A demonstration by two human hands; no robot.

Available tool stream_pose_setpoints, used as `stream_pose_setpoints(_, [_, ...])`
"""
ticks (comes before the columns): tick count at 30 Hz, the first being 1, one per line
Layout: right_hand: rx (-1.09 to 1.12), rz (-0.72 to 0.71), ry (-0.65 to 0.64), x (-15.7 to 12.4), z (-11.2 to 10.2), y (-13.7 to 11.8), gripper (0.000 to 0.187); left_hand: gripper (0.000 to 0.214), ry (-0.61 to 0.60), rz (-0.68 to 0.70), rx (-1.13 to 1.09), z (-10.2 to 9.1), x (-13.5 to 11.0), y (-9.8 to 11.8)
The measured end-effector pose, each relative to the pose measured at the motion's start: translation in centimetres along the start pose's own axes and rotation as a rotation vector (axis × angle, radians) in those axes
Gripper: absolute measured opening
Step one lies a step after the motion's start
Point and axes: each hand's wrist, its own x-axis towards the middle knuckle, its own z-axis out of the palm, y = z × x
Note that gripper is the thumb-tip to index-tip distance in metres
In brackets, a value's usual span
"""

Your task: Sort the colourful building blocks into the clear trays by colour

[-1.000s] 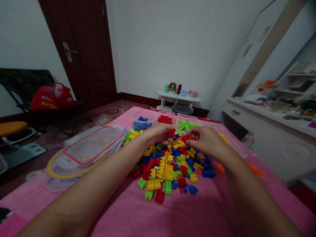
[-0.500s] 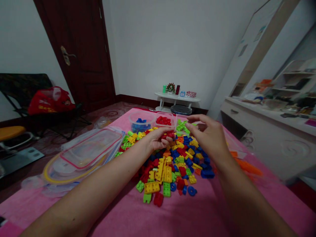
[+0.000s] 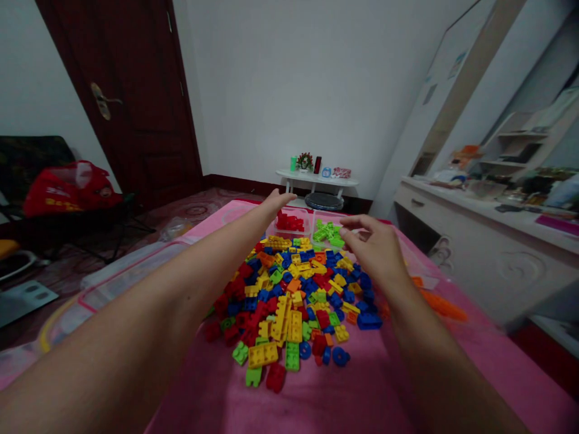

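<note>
My left hand (image 3: pixel 277 204) reaches out at the far side of the table, above the left edge of a clear box (image 3: pixel 309 226) with red bricks (image 3: pixel 289 222). Its thumb is stretched out to the right; its other fingers are mostly hidden, and I see no brick in it. My right hand (image 3: pixel 368 241) hovers with curved fingers apart, holding nothing visible, at the right side of a clear box with light green bricks (image 3: pixel 329 231). Between my arms spreads a mixed pile of toy bricks (image 3: pixel 294 289) in yellow, blue, red, green and orange.
A pink cloth (image 3: pixel 316 404) covers the table. Clear lids (image 3: pixel 117 277) lie at the left, partly behind my left forearm. Orange pieces (image 3: pixel 443 304) are at the right. Beyond the table stand a low white table (image 3: pixel 316 178) and a drawer unit (image 3: pixel 452 211).
My left hand has moved forward from over the pile to the red-brick box, and the red brick it held is no longer visible in it. My right hand stays similarly posed. The view has shifted slightly.
</note>
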Motion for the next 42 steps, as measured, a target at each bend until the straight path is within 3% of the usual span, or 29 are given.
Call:
stream_pose_setpoints(3, [-0.155,-0.033,-0.135,-0.4,1.6,1.3,0.019,0.040,-0.080,0.132,0.144,0.7,-2.5,-0.3])
stream_pose_setpoints(6, [-0.282,-0.091,-0.301,-1.1,2.9,2.1,0.023,0.026,-0.279,0.282,0.223,0.8,-6.1,0.0])
stream_pose_setpoints(10, [-0.389,-0.219,-0.464,-2.2,3.8,2.0,0.037,0.020,-0.426,0.411,0.454,-0.5,-10.3,0.5])
stream_pose_setpoints(13, [-0.458,-0.264,-0.546,-2.9,4.3,1.7,0.048,0.021,-0.536,0.444,0.683,-2.1,-11.7,0.4])
stream_pose_setpoints(18, [-0.511,-0.322,-0.597,-3.7,5.1,1.6,0.043,0.048,-0.710,0.515,0.904,-3.4,-12.1,0.3])
stream_pose_setpoints(22, [-0.457,-0.310,-0.574,-3.1,4.7,1.9,0.037,0.059,-0.675,0.544,0.984,-3.0,-12.5,-0.1])
stream_pose_setpoints(24, [-0.404,-0.257,-0.551,-2.4,4.1,2.1,0.034,0.052,-0.641,0.534,0.996,-2.7,-12.6,-0.3])
stream_pose_setpoints(27, [-0.382,-0.132,-0.405,-1.4,3.3,2.6,0.031,0.033,-0.616,0.510,0.963,-2.5,-12.6,-0.6])
stream_pose_setpoints(31, [-0.416,-0.054,-0.274,-1.0,3.3,3.1,0.029,0.025,-0.599,0.498,0.883,-2.5,-12.2,-0.6])
stream_pose_setpoints(42, [-0.586,-0.020,-0.469,-2.4,4.2,2.9,0.035,0.028,-0.541,0.399,0.710,-3.4,-11.6,-0.1])
